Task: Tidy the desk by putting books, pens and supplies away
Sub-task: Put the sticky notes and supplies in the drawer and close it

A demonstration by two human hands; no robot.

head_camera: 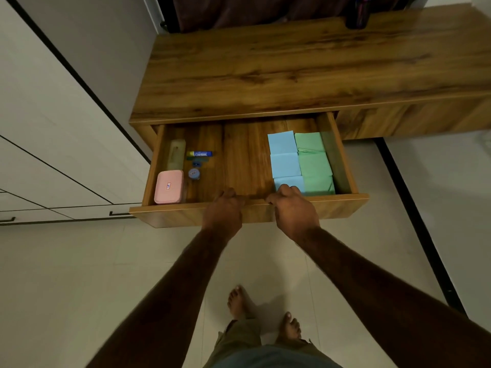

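- A person stands barefoot on a pale tiled floor (79, 274) before a wooden table (292, 67), both arms stretched forward to its open drawer (244, 158).
- The left hand (223, 211) is curled over the top edge of the drawer front (340, 205), fingers hooked inside, gripping it.
- The right hand (292, 208) grips the same edge just beside the left, its fingers folded over the rim near the paper stacks.
- On the drawer's right side lie two rows of paper pads: blue pads (284, 158) to the left, green pads (313, 160) touching them on the right, against the drawer wall.
- On the drawer's left side sit the small supplies: a pink box (169, 186) in the near corner, a translucent case (176, 154) behind it along the wall, a blue glue stick (199, 153) lying flat, a small blue sharpener (197, 163) and a small round blue tub (194, 173) just beside the box.
- The middle of the drawer shows bare wood.
- At the table's far edge stands a dark pen holder (357, 14), with pens whose tops are cut off by the frame.
- White cabinet doors (53, 128) with dark trim stand to the left of the table.
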